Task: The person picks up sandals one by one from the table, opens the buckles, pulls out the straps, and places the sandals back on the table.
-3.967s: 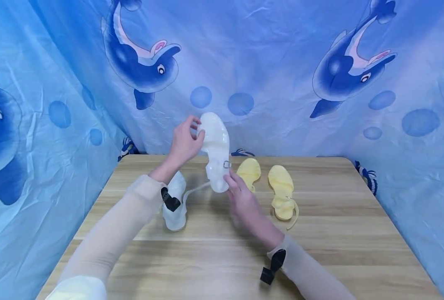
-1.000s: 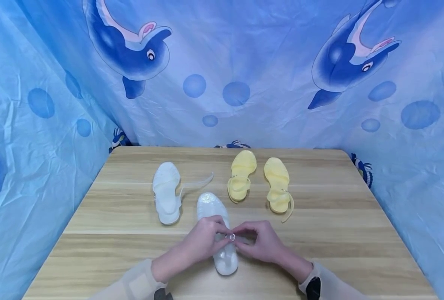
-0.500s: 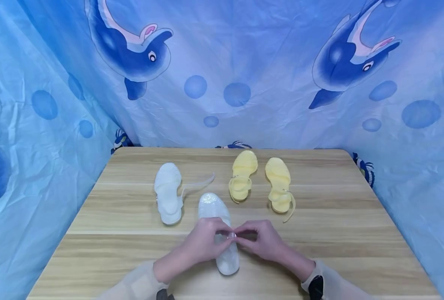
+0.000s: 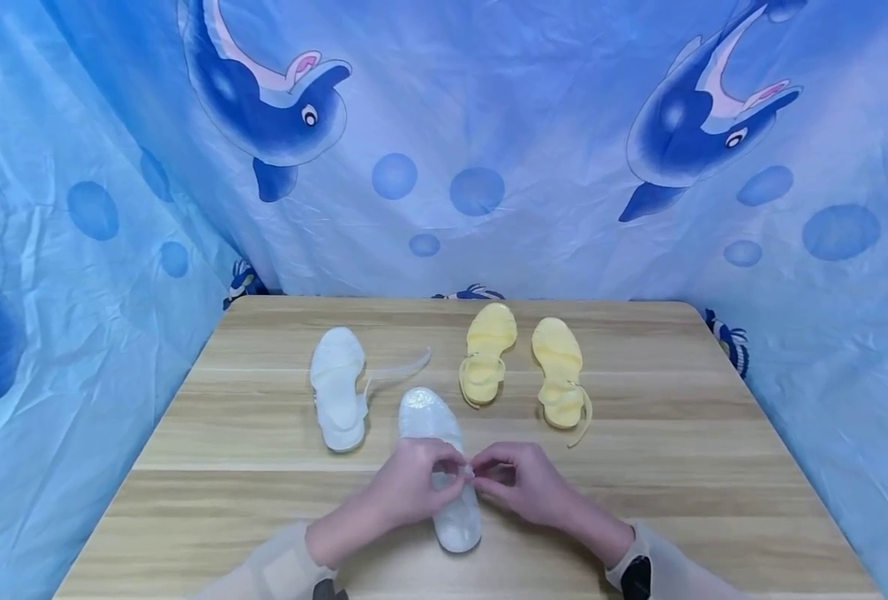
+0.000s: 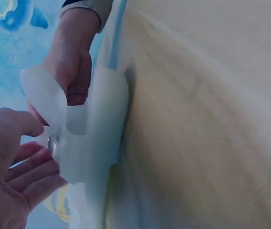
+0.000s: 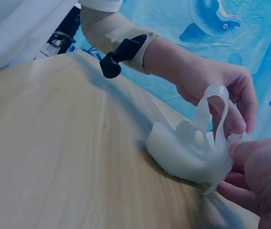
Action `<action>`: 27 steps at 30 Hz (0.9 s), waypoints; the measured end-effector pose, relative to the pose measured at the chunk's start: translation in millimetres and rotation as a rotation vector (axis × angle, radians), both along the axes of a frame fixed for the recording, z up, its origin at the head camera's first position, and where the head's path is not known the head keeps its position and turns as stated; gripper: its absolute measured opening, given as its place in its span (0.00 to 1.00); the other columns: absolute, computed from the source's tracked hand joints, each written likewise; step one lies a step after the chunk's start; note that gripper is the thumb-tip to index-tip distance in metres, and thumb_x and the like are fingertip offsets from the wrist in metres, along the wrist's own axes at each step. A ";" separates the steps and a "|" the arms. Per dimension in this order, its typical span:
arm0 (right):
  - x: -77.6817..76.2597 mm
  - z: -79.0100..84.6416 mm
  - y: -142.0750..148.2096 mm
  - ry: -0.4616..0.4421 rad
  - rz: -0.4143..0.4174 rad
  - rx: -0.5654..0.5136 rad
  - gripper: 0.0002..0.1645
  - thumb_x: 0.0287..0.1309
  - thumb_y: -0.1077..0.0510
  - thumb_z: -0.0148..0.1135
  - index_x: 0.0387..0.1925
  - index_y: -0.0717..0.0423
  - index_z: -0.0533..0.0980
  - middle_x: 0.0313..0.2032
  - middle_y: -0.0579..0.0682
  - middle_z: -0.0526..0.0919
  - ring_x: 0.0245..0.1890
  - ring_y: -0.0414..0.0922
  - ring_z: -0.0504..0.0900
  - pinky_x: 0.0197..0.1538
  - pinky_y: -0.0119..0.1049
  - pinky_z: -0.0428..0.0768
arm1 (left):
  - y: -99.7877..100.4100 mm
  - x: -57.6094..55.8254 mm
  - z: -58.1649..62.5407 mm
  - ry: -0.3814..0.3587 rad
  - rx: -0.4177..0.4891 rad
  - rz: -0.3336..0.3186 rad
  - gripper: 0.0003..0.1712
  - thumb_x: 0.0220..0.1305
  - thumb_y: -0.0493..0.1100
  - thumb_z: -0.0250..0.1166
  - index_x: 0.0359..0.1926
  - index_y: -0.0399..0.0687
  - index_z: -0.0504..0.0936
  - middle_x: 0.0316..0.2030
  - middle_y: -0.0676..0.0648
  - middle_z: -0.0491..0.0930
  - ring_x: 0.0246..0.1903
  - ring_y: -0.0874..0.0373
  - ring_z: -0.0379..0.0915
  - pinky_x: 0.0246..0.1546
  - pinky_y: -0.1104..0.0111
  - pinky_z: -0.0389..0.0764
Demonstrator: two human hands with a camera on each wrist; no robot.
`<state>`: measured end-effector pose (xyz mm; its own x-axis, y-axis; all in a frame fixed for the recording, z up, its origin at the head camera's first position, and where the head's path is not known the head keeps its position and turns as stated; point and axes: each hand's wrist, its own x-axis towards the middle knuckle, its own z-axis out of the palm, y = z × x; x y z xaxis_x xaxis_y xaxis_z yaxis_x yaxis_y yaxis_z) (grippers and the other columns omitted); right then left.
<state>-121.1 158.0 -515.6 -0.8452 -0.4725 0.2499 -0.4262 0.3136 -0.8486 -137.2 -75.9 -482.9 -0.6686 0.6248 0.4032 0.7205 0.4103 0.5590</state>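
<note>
A translucent white sandal (image 4: 457,529) stands on the table under both hands, its toe pointing away. My left hand (image 4: 414,479) reaches over the sandal, thumb and forefinger pinching the ankle strap at its side. Opposite it, my right hand (image 4: 519,479) pinches the same spot, and the fingertips of the two hands meet there. A small metal buckle (image 5: 53,141) shows between the fingers in the left wrist view. In the right wrist view the ankle strap (image 6: 216,90) arches over the heel. The fingertips partly hide the strap's end.
Another white sandal (image 4: 339,392) lies to the left, its loose strap (image 4: 399,369) stretched rightward. Farther back on the wooden table (image 4: 676,467) are two yellow sandals, one nearer the middle (image 4: 489,342) and one to its right (image 4: 560,367). A blue dolphin-print curtain (image 4: 549,125) surrounds the table.
Four seconds ago the white sandal was held up in the air by both hands; now it stands on the table. Over the last second the fingertips have closed over the buckle, with little other movement.
</note>
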 end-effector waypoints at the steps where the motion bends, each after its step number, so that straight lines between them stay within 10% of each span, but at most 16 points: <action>1: 0.0 0.3 -0.3 -0.003 0.005 -0.003 0.10 0.64 0.58 0.75 0.46 0.53 0.87 0.43 0.49 0.93 0.44 0.38 0.91 0.50 0.35 0.91 | 1.0 0.0 0.9 0.032 -0.012 -0.002 0.11 0.58 0.38 0.78 0.43 0.45 0.92 0.33 0.50 0.92 0.33 0.65 0.87 0.40 0.82 0.86; 6: -1.4 0.0 -0.3 0.009 0.003 0.026 0.10 0.64 0.59 0.75 0.47 0.51 0.87 0.43 0.48 0.92 0.44 0.37 0.90 0.52 0.36 0.91 | 4.0 -1.5 5.7 0.094 -0.077 -0.018 0.11 0.61 0.41 0.78 0.44 0.45 0.93 0.31 0.49 0.91 0.29 0.65 0.86 0.33 0.87 0.80; 19: -1.4 -1.0 -0.5 -0.136 0.038 -0.039 0.08 0.66 0.61 0.72 0.46 0.52 0.84 0.46 0.51 0.90 0.51 0.40 0.89 0.55 0.37 0.90 | -1.6 3.7 -1.3 -0.197 0.095 0.036 0.05 0.66 0.35 0.73 0.42 0.40 0.91 0.37 0.45 0.93 0.38 0.61 0.91 0.45 0.79 0.87; 27: -0.6 -2.5 -3.7 -0.115 0.076 -0.061 0.07 0.67 0.64 0.71 0.44 0.54 0.82 0.45 0.54 0.89 0.46 0.39 0.90 0.48 0.36 0.91 | 4.0 1.2 4.5 0.028 -0.065 0.029 0.10 0.63 0.43 0.78 0.44 0.46 0.92 0.31 0.51 0.91 0.28 0.69 0.84 0.32 0.87 0.80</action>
<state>-121.6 154.2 -518.1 -0.8323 -0.5229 0.1842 -0.3459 0.2301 -0.9096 -135.9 -71.9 -478.4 -0.6757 0.6308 0.3814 0.7229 0.4657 0.5105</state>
